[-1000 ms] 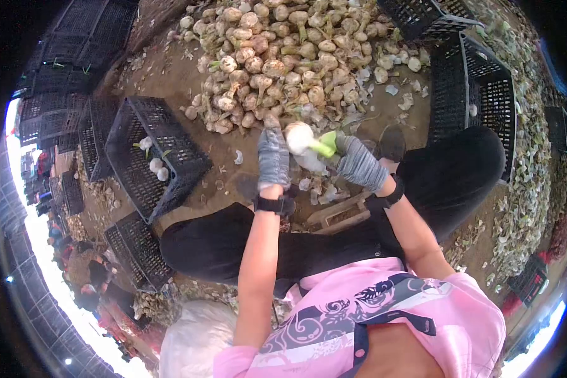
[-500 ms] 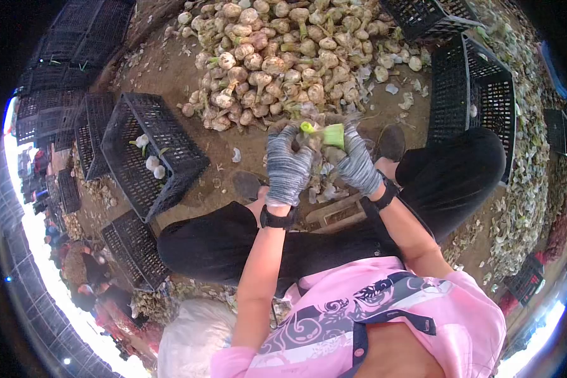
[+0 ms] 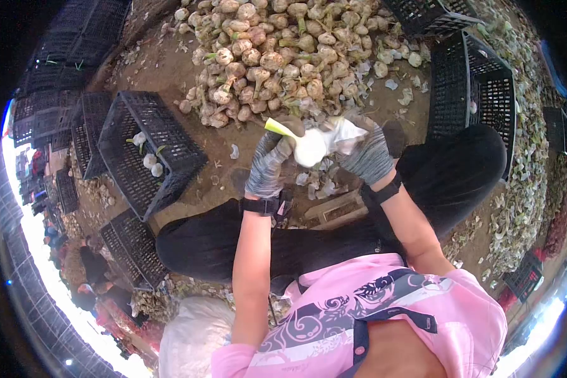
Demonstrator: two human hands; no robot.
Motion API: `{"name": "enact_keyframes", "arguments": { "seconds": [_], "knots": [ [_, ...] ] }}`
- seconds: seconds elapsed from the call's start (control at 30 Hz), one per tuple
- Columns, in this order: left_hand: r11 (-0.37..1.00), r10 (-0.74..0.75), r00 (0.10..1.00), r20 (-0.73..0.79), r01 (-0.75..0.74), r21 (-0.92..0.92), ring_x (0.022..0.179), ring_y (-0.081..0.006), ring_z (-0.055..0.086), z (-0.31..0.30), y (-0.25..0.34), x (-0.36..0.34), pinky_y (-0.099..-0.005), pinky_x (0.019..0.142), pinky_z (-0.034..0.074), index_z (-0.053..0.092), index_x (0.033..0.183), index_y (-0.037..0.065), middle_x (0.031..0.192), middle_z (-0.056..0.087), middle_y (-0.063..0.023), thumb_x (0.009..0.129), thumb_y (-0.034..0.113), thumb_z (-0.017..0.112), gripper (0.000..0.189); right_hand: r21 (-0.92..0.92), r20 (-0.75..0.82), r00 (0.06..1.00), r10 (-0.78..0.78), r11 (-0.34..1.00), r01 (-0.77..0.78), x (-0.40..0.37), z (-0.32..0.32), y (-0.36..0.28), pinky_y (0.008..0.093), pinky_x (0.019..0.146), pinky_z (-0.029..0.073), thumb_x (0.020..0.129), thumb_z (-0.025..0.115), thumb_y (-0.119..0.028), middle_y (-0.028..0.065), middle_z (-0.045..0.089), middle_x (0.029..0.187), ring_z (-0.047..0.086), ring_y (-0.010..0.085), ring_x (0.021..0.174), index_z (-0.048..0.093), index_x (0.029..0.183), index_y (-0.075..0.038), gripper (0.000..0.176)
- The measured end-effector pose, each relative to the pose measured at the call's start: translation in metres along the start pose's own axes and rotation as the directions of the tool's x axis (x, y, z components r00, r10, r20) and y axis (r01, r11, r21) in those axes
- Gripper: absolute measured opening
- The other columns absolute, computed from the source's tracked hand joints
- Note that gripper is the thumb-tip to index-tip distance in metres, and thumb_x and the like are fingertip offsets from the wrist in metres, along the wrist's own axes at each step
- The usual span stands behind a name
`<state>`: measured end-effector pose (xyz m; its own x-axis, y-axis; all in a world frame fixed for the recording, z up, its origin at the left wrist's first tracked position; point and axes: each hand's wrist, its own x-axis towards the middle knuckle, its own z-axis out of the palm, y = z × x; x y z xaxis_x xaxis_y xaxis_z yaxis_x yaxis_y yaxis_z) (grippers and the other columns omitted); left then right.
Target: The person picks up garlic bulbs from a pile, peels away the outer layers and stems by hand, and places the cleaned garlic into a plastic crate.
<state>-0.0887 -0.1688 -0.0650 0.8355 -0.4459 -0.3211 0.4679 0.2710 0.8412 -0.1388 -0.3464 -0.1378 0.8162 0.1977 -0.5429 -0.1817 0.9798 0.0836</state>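
A white garlic bulb (image 3: 310, 150) with a short green stem is gripped at its stem by my left hand (image 3: 269, 157), which wears a grey striped glove. The stem's cut end sticks out to the upper left. My right hand (image 3: 366, 157), gloved the same way, is closed on a loose piece of pale garlic skin (image 3: 346, 135) right beside the bulb. Ahead of both hands lies a big heap of unpeeled garlic (image 3: 277, 60), brownish and dirty.
A black plastic crate (image 3: 148, 154) with a few white bulbs stands at the left, more crates (image 3: 129, 252) around it. Another black crate (image 3: 472, 94) stands at the right. Garlic peelings (image 3: 516, 208) cover the right side. A white sack (image 3: 198, 334) is behind my left arm.
The bulb is now white and bare where skin covered it. My left hand has moved left with the stem, and my right hand has pulled skin off to the right.
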Motion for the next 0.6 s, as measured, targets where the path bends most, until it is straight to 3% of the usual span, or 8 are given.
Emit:
{"name": "enact_keyframes", "arguments": {
  "seconds": [0.03, 0.07, 0.17, 0.27, 0.47, 0.5, 0.57, 0.6],
  "knots": [
    [0.966, 0.078, 0.993, 0.087, -0.054, -0.251, 0.086, -0.0151, 0.055, -0.001, -0.013, 0.006, -0.0291, 0.079, 0.045, 0.056, 0.1, 0.006, 0.095, 0.058, -0.0038, 0.075, 0.028, 0.066, 0.035, -0.026, 0.023, 0.998, 0.064, 0.998, -0.063, -0.012, 0.024, 0.004, 0.0277, 0.068, 0.05, 0.082, 0.052, -0.021, 0.0109, 0.061, 0.09, 0.06, 0.0207, 0.077, 0.056, 0.098, -0.003, 0.025],
    [0.967, 0.082, 0.993, 0.083, -0.059, -0.247, 0.086, -0.0151, 0.055, -0.002, -0.023, 0.009, -0.0291, 0.079, 0.045, 0.056, 0.1, 0.006, 0.095, 0.058, -0.0038, 0.075, 0.028, 0.066, 0.035, -0.026, 0.027, 0.997, 0.068, 0.997, -0.068, -0.014, 0.029, 0.01, 0.0277, 0.068, 0.05, 0.082, 0.052, -0.021, 0.0109, 0.061, 0.09, 0.06, 0.0207, 0.077, 0.056, 0.098, -0.003, 0.025],
    [0.713, -0.195, 0.975, 0.105, 0.214, -0.668, 0.098, -0.0212, 0.054, -0.008, -0.043, 0.012, -0.0362, 0.081, 0.047, 0.051, 0.108, 0.002, 0.106, 0.055, -0.0107, 0.077, 0.023, 0.062, 0.039, -0.308, 0.024, 1.0, 0.009, 0.951, -0.001, -0.005, 0.023, 0.021, 0.0243, 0.06, 0.049, 0.082, 0.055, -0.029, 0.0082, 0.062, 0.084, 0.06, 0.0155, 0.068, 0.056, 0.098, 0.0, 0.033],
    [0.59, -0.243, 0.97, -0.031, 0.122, -0.799, 0.1, -0.0252, 0.053, -0.006, -0.058, 0.009, -0.0364, 0.085, 0.044, 0.047, 0.11, -0.001, 0.109, 0.054, -0.0139, 0.083, 0.017, 0.046, 0.033, -0.615, 0.087, 0.996, 0.038, 0.788, 0.023, -0.014, 0.024, 0.011, 0.0232, 0.063, 0.048, 0.081, 0.057, -0.03, 0.0066, 0.061, 0.086, 0.059, 0.0131, 0.071, 0.055, 0.101, 0.002, 0.038],
    [0.561, -0.239, 0.965, -0.107, 0.047, -0.827, 0.068, -0.017, 0.05, -0.025, -0.047, 0.022, -0.0258, 0.052, 0.038, 0.05, 0.102, 0.0, 0.087, 0.055, -0.0096, 0.081, 0.01, 0.039, 0.026, -0.792, 0.126, 0.978, 0.166, 0.61, -0.001, -0.031, 0.036, -0.001, 0.0236, 0.056, 0.046, 0.076, 0.063, -0.034, 0.0034, 0.058, 0.078, 0.055, 0.0117, 0.063, 0.056, 0.102, -0.001, 0.043],
    [0.553, -0.21, 0.974, -0.08, 0.05, -0.832, 0.068, -0.0169, 0.051, -0.025, -0.042, 0.022, -0.0262, 0.052, 0.039, 0.05, 0.102, 0.001, 0.086, 0.055, -0.0096, 0.081, 0.01, 0.039, 0.026, -0.926, 0.241, 0.964, 0.116, 0.326, 0.192, -0.021, 0.039, 0.0, 0.0238, 0.057, 0.044, 0.077, 0.062, -0.034, 0.0022, 0.057, 0.077, 0.052, 0.0108, 0.063, 0.054, 0.104, -0.002, 0.043],
    [0.647, -0.221, 0.963, -0.155, 0.025, -0.762, 0.066, -0.0168, 0.051, -0.023, -0.036, 0.02, -0.0264, 0.051, 0.041, 0.05, 0.101, 0.001, 0.086, 0.055, -0.009, 0.082, 0.012, 0.041, 0.024, -0.93, 0.184, 0.982, 0.033, -0.319, 0.184, -0.019, 0.046, -0.001, 0.0333, 0.073, 0.044, 0.077, 0.061, -0.04, 0.0122, 0.06, 0.09, 0.056, 0.0212, 0.079, 0.052, 0.104, 0.002, 0.051],
    [0.647, -0.22, 0.963, -0.154, 0.026, -0.762, 0.066, -0.0168, 0.051, -0.021, -0.036, 0.019, -0.0264, 0.051, 0.041, 0.05, 0.101, 0.001, 0.086, 0.055, -0.009, 0.082, 0.012, 0.041, 0.024, -0.93, 0.184, 0.982, 0.032, -0.319, 0.184, -0.012, 0.041, 0.005, 0.0333, 0.073, 0.044, 0.077, 0.061, -0.04, 0.0122, 0.06, 0.09, 0.056, 0.0212, 0.079, 0.052, 0.104, 0.002, 0.051]
  ]
}}
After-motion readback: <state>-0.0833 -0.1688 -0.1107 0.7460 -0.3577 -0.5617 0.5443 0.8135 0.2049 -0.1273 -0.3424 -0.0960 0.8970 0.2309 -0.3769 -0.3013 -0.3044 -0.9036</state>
